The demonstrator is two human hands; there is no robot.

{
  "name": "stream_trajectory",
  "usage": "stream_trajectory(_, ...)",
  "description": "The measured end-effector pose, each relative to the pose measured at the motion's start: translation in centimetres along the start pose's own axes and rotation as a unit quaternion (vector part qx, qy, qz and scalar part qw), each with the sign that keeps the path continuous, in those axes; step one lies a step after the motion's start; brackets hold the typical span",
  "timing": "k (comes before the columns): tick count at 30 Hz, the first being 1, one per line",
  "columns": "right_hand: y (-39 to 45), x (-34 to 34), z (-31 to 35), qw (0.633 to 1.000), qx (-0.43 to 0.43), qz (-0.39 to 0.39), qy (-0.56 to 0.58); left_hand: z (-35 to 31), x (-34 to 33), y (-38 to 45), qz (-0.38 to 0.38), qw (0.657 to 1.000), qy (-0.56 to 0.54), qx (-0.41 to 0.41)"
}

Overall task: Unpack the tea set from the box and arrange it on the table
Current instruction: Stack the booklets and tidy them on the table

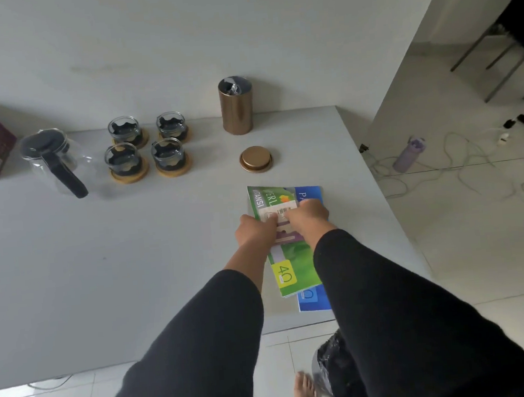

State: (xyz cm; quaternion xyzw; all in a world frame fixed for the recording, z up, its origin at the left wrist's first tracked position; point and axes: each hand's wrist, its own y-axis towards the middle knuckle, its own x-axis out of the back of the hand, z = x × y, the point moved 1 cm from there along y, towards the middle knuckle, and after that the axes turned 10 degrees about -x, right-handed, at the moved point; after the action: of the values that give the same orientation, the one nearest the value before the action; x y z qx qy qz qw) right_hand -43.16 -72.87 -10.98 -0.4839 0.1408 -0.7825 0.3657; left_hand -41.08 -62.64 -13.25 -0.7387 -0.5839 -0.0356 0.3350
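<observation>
Green booklet (288, 259) under both fists' grip, left hand (255, 230), right hand (308, 215).

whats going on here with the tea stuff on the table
A person's left hand and right hand both grip a small packet over a green booklet on the grey table. A glass teapot with black handle and four glass cups on wooden coasters are already set out. The copper canister stands open, its lid beside it.
</observation>
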Motion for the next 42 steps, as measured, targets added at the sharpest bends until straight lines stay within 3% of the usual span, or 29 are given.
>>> stream_trajectory(6, 1.3, 2.3, 0.1, 0.996, 0.044, 0.051, 0.060, -2.3, -1.4, -0.6, -0.096, 0.993, -0.069, -0.030)
stream_trajectory(10, 1.4, 4.1, 0.7, 0.992, 0.047, 0.073, 0.088, -4.1, -1.5, -1.1, -0.115, 0.989, -0.073, -0.055)
stream_trajectory(17, 1.6, 0.6, -0.6, 0.989, 0.009, 0.144, 0.015, -2.0, -0.5, -0.9, -0.077, 0.993, 0.084, 0.009)
stream_trajectory(21, 1.1, -2.8, -3.1, 0.994, 0.004, 0.094, -0.048, 1.6, 0.0, -0.9, -0.052, 0.988, 0.142, 0.040)
stream_trajectory(27, 0.4, -4.5, -3.0, 0.996, 0.041, 0.044, -0.073, 2.0, 0.3, -1.1, -0.073, 0.996, 0.040, 0.015)
stream_trajectory(35, -0.1, -4.4, -3.0, 0.995, 0.052, 0.069, -0.044, 3.4, 1.5, -0.8, -0.072, 0.997, -0.017, -0.003)
stream_trajectory(42, -1.4, -3.6, -2.6, 0.992, 0.048, 0.069, 0.093, 2.6, 2.6, -1.0, -0.066, 0.994, -0.063, -0.058)
